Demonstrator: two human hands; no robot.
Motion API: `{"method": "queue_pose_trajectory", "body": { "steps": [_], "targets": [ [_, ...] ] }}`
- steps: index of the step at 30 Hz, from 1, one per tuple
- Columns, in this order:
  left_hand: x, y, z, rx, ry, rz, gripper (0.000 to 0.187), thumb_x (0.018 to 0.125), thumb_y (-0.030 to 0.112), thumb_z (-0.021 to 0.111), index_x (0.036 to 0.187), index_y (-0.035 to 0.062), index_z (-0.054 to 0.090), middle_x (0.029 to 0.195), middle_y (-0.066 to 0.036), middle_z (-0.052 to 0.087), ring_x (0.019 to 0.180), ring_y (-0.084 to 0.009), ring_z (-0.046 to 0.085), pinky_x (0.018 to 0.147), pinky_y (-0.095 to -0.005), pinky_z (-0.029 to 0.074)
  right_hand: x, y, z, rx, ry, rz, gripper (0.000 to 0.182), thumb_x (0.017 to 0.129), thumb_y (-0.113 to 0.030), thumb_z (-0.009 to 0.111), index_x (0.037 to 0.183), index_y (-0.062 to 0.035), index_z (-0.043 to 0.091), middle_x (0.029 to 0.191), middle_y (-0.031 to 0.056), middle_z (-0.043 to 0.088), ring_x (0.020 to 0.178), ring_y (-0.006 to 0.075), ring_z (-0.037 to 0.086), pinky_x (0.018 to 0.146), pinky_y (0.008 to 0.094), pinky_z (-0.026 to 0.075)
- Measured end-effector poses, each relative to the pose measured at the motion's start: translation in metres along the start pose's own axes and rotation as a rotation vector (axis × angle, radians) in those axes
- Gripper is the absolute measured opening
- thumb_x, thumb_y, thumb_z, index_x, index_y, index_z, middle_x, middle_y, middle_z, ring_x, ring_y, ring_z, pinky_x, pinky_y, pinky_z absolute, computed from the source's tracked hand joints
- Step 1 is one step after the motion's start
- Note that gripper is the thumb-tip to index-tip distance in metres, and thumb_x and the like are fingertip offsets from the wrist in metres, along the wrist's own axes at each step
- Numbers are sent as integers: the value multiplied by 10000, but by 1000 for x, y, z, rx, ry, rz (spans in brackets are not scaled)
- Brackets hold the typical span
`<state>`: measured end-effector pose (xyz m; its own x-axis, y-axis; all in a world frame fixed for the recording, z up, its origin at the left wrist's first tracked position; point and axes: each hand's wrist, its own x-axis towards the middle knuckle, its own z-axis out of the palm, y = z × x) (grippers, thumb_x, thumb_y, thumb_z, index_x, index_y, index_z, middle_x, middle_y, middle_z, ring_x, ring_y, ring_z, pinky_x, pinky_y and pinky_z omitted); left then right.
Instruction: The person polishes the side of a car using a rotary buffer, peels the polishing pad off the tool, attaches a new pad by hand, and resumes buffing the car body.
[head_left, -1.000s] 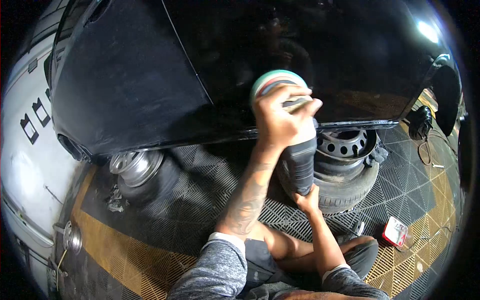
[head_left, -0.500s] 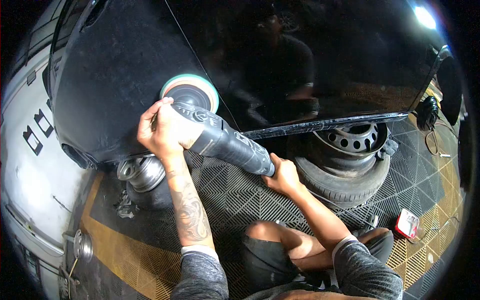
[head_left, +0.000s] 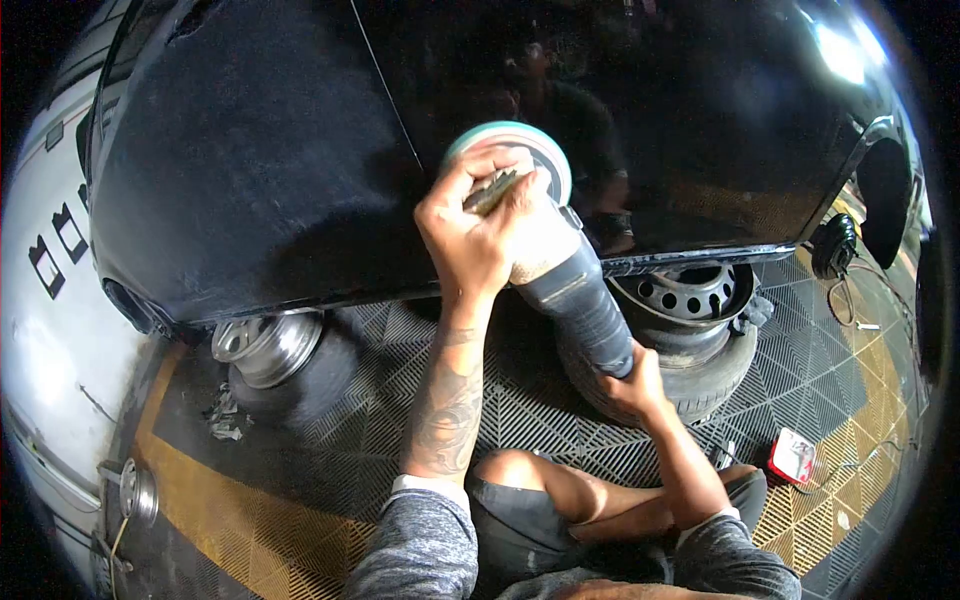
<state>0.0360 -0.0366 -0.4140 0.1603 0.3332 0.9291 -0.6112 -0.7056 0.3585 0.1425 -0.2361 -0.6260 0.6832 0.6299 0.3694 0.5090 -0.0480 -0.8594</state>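
- Two bare hands on one polisher (head_left: pixel 580 295), a dark tool set at a slant, its pad end away from the person, its rear end nearer.
- Left hand (head_left: pixel 470 225): fingers bent over the tool's head, thumb opposite, part of the housing showing between them. Tattooed forearm behind it.
- Right hand (head_left: pixel 635 385): closed round the rear end of the body, nearer the person than the left.
- Teal-edged round pad (head_left: pixel 485 135) just beyond the left fingers, over the glossy black door panel (head_left: pixel 700 120). Face hidden; it seems to lie against the paint.
- Panel seam (head_left: pixel 390 90) beyond and left of the left hand; duller dark panel (head_left: pixel 240 180) on its far side, lightly smeared.
- Steel wheel rim (head_left: pixel 685 295) and tyre (head_left: pixel 725 378) just beyond and right of the right hand, grey rag (head_left: pixel 758 312) by the rim.
- Silver alloy rim (head_left: pixel 265 350) left of the left wrist, below the car's edge.
- Red-edged container (head_left: pixel 793 457) right of the right hand, nearer the person, on ribbed floor tiles (head_left: pixel 390 385).
- Small rim (head_left: pixel 139 492) well left of both hands, near the person's side.
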Motion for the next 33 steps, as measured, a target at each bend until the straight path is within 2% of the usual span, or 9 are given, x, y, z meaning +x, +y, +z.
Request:
{"method": "queue_pose_trajectory", "body": {
  "steps": [1,4,6,10,14,18,22,26,33],
  "targets": [
    [-4,-1,-4,82,-67,135,244,856,14,747,1086,-49,697,1050,-143,744,971,-194,707,929,-315,537,1,5,-15,-48,-22,9,555,708,-107,753,1245,-10,653,1030,239,742,1013,245,740,888,358,559],
    [-41,-12,-11,-36,139,-15,222,886,15,683,1087,-78,684,1094,-201,734,1015,-270,716,969,-378,545,2,13,-58,-366,-34,-178,503,668,-155,769,1145,-32,671,895,268,710,902,415,716,807,438,580],
    [-69,-29,-15,-151,320,-63,208,907,2,653,1099,-76,675,1091,-219,729,992,-297,720,962,-404,557,5,8,-80,-571,-52,-165,495,643,-192,796,1100,-54,667,836,256,700,849,452,685,759,485,576],
    [-90,-39,-19,-334,517,-133,176,937,12,646,1093,-68,662,1108,-237,715,1012,-309,713,960,-422,569,16,-24,-106,-812,-117,-199,481,636,-206,814,1064,-54,655,789,240,700,766,434,700,718,502,573],
    [-68,-28,-21,-289,537,-134,202,951,35,646,1118,-79,643,1118,-239,710,1025,-322,709,978,-426,567,24,-54,-114,-821,-121,-197,473,620,-162,780,1050,4,670,786,252,690,787,440,694,724,475,572],
    [-34,-19,-26,-288,592,-140,235,957,59,648,1144,-83,632,1136,-251,701,1023,-338,709,966,-430,570,34,-96,-119,-777,-113,-288,553,648,-181,792,1171,-52,666,840,251,711,806,424,706,752,496,577],
    [5,-3,-35,-281,599,-108,250,961,80,647,1146,-88,636,1130,-256,700,1011,-341,711,951,-433,574,50,-118,-121,-739,-70,-391,454,630,-179,802,1038,-32,665,804,242,697,814,447,685,740,499,565],
    [48,14,-39,-273,544,-45,264,946,66,654,1149,-103,645,1119,-256,701,977,-328,717,913,-411,594,63,-146,-121,-726,-94,-334,432,630,-162,792,1021,-26,668,818,256,695,827,448,685,748,498,565],
    [166,30,-44,-267,464,183,215,875,60,732,1028,-87,696,972,-216,736,830,-294,739,802,-393,625,91,-209,-127,-579,-19,-499,405,669,-103,736,1050,18,668,923,278,706,941,446,687,814,471,558]
  ]
}}
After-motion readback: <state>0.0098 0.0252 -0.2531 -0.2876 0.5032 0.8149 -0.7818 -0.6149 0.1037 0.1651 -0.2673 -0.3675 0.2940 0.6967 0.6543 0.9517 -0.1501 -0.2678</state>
